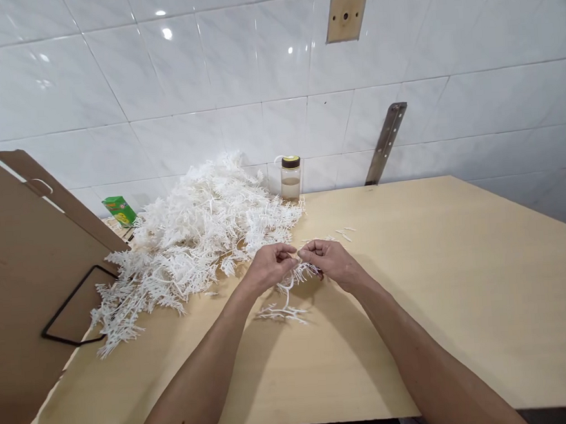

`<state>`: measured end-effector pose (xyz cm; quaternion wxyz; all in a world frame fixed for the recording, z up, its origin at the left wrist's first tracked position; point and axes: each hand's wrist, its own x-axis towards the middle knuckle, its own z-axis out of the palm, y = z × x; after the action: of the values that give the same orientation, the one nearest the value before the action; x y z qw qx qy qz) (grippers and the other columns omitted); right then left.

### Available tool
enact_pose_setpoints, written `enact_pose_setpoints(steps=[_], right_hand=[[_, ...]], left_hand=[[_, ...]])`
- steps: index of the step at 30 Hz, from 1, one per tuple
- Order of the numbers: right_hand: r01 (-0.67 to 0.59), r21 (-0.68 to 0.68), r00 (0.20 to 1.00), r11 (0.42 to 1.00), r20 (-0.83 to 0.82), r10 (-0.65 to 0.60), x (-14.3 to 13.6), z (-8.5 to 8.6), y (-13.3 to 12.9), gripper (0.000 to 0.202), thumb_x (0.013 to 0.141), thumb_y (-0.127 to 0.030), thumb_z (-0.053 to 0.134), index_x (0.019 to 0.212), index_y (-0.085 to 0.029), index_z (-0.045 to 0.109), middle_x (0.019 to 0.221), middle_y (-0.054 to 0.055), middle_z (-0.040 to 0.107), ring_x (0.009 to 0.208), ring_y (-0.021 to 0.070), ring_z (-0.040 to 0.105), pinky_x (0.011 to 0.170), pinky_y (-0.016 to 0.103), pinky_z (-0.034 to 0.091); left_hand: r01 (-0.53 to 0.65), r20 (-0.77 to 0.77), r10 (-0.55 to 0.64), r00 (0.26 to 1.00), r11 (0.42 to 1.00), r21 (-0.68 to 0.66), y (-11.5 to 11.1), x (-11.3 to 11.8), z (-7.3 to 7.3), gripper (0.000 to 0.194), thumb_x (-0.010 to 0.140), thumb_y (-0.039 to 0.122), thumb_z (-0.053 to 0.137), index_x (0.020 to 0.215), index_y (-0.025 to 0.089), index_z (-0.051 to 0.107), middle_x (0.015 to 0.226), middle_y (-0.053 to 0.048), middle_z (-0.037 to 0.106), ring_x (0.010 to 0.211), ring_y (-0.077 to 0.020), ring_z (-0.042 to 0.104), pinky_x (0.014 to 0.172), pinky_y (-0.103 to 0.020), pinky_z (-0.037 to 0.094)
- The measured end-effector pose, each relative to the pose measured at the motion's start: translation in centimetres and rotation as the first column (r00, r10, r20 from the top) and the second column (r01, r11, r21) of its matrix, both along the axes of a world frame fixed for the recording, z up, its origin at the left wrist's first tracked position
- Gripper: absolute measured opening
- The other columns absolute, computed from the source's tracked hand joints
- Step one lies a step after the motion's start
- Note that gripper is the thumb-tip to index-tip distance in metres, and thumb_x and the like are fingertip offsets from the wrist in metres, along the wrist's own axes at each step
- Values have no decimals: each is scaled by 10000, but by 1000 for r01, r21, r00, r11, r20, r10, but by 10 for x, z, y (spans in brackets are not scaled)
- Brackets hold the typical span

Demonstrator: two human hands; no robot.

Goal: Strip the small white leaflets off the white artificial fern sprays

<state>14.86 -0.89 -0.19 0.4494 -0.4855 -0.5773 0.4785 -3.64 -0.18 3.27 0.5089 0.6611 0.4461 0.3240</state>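
Observation:
Over the middle of the table, my left hand (271,264) and my right hand (333,261) meet with thumbs and fingertips pinched close together. Both are closed on a white branching plastic sprig (286,290), whose stem and twigs hang below the fingers. Its lower twigs spread just above or on the tabletop; I cannot tell which. A small dark red bit (321,274) shows under my right hand, its kind unclear. Left of my hands lies a big heap of similar white sprigs (206,217). The exact point of grip is hidden by the fingers.
A lidded bottle (290,179) of cloudy liquid stands behind the heap. At the left are a cardboard box (30,281), a black wire frame (71,311) and a green carton (120,211). Loose white bits (345,233) lie on the table (462,277). A metal bracket (385,143) leans against the tiled wall.

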Motion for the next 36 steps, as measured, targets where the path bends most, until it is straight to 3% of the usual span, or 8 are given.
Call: enact_pose_setpoints(steps=[3,7,11,14,17,20,28,36], right_hand=[[35,-17,999,999,-8,-35,1,-3,1,401,711,-543,731,798,-162,641,642,7,614,476,95,499,427,225,444],[19,-22,1000,1000,-11,-19,4,2,-1,404,743,-556,701,773,-159,633,693,46,660,519,109,550,458,232,474],[45,-25,998,999,40,-44,10,6,-1,425,786,-580,638,779,-156,658,796,79,679,571,116,552,438,227,461],[8,-14,997,1000,70,-7,12,8,-2,417,796,-573,625,750,-160,661,695,38,614,542,102,496,418,211,418],[-67,5,994,998,82,67,12,9,-3,392,802,-551,623,740,-166,653,575,-15,502,500,93,452,429,210,399],[-60,46,993,997,107,55,12,9,-3,363,795,-530,631,755,-169,650,562,-32,474,479,89,437,433,216,395],[-7,107,978,994,210,-15,11,7,-4,261,820,-437,593,812,-183,653,627,-21,551,483,100,471,457,234,398],[-6,339,843,941,507,-178,-3,7,-6,128,813,-200,540,760,-194,658,741,7,678,678,142,574,676,271,423]], left_hand=[[110,-100,-109,989,994,6,-2,-2,-4,329,718,428,699,860,131,702,620,5,553,541,-97,443,510,-238,313],[74,-166,-62,984,995,67,-3,1,-5,341,727,478,672,673,143,633,536,43,428,507,-79,346,493,-239,239],[-62,-34,66,997,994,94,0,5,-8,372,734,507,662,652,150,595,534,52,402,499,-70,312,496,-233,249],[-156,80,149,986,984,84,3,6,-12,385,730,524,668,679,147,610,545,45,438,500,-72,346,499,-228,270],[-181,147,171,974,982,58,5,7,-17,397,716,536,685,695,145,621,562,32,483,502,-76,390,497,-225,291],[-192,152,182,971,980,50,5,8,-19,395,698,527,706,700,138,635,561,28,496,503,-76,399,495,-222,296],[-123,34,122,992,991,47,1,8,-14,371,686,497,696,714,127,673,568,24,495,516,-78,380,499,-222,296],[-87,-201,119,972,983,165,0,10,-15,296,732,446,609,657,160,608,558,29,482,544,-108,417,514,-234,288]])
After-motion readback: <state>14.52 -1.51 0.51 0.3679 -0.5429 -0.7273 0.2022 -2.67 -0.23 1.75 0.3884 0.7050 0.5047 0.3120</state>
